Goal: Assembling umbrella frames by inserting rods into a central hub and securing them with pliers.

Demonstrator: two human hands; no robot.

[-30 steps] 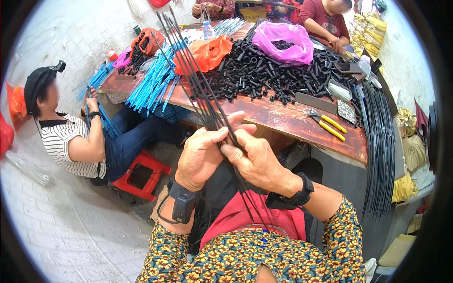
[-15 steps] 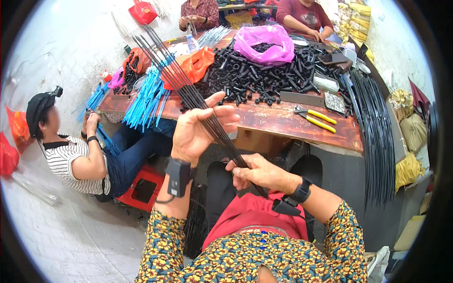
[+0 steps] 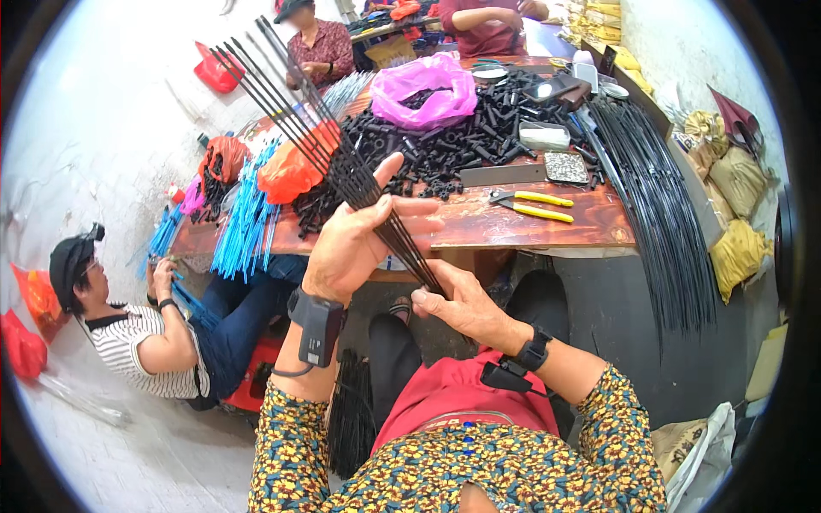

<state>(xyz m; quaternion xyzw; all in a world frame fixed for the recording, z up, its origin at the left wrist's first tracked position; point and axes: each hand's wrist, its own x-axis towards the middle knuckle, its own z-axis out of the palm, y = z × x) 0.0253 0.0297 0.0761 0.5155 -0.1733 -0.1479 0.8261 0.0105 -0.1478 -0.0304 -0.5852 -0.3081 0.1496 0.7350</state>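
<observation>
A bundle of thin black rods (image 3: 349, 171) slants up to the left in front of me, its upper ends fanned apart. My right hand (image 3: 466, 301) is closed around the lower end of the bundle. The rods lie across the palm of my left hand (image 3: 363, 244), whose fingers are stretched out and spread, not wrapped round them. What the right fingers cover at the lower tips is hidden.
On the wooden table (image 3: 599, 224) lie a heap of black plastic parts (image 3: 479, 128), a pink bag (image 3: 425, 90), yellow-handled pliers (image 3: 539, 205) and blue rods (image 3: 246, 218). Long black rods (image 3: 658, 205) overhang its right edge. A co-worker (image 3: 141, 342) sits at left; two more people are across.
The rods' upper ends have spread wider apart. My right hand has moved slightly up along with the bundle's lower end. The view has shifted, so the table's contents appear further left.
</observation>
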